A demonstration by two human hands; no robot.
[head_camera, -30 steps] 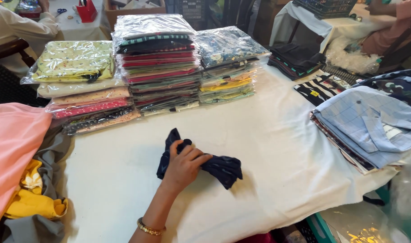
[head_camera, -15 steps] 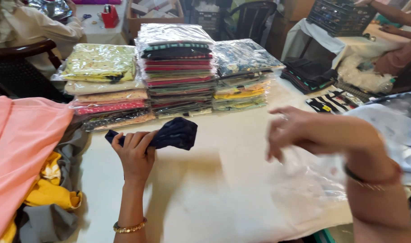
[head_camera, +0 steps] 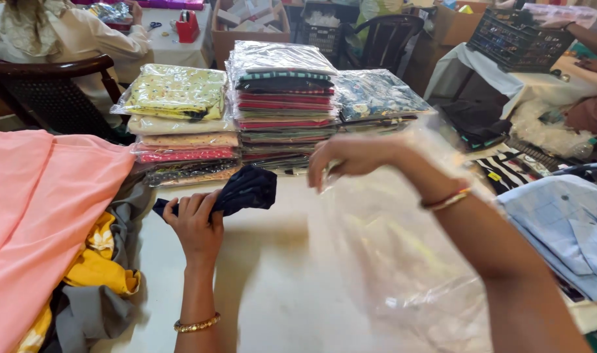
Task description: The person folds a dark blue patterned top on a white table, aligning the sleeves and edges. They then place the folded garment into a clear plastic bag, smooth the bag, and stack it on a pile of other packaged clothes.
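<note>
My left hand (head_camera: 195, 223) grips a folded dark navy cloth (head_camera: 243, 189) and holds it just above the white table (head_camera: 272, 287), in front of the stacks. My right hand (head_camera: 351, 157) is raised at the middle and pinches the top edge of a clear plastic bag (head_camera: 403, 261). The bag hangs down over the table's right half, below my right forearm, which wears a bangle. The cloth and the bag are apart.
Three stacks of bagged folded fabrics (head_camera: 282, 104) stand at the table's far side. Pink cloth (head_camera: 44, 209) over yellow and grey cloth lies at left. Light blue shirts (head_camera: 566, 229) lie at right. A seated person (head_camera: 63, 39) and a dark chair (head_camera: 57, 91) are behind.
My left hand has carried the navy cloth left and up toward the stacks. My right hand came into view and has lifted a clear plastic bag over the table.
</note>
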